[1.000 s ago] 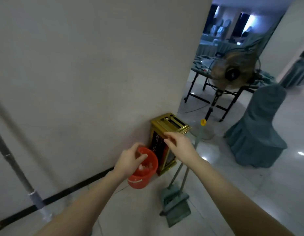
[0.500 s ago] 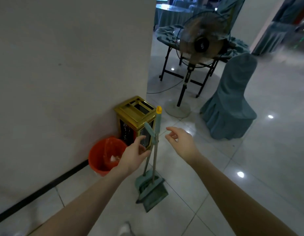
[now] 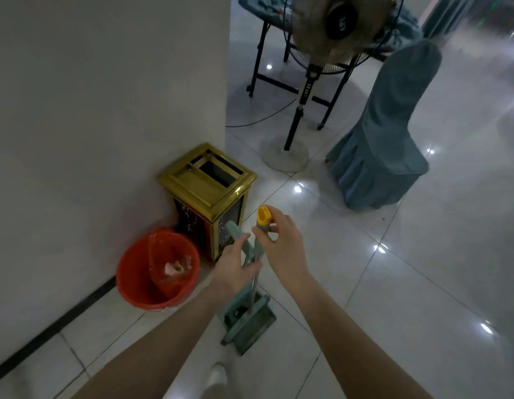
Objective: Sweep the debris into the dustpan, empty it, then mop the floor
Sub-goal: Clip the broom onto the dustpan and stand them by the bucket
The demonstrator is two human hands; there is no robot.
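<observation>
A green dustpan stands on the tiled floor with its green handle rising upright. A broom handle with a yellow cap stands beside it, its lower part in the pan. My right hand pinches the broom handle just under the yellow cap. My left hand is spread around the dustpan handle, thumb touching it, fingers not closed. The broom's bristles are hidden by the pan and my hands. No mop is in view.
An orange bucket lined with a bag holding scraps sits by the wall. A gold waste bin stands behind it. A standing fan, a covered chair and a folding table's legs lie beyond. My white shoe is below.
The view dropped toward the floor. My right hand moved in and closed on the broom handle below its cap. My left hand came closer around the dustpan handle.
</observation>
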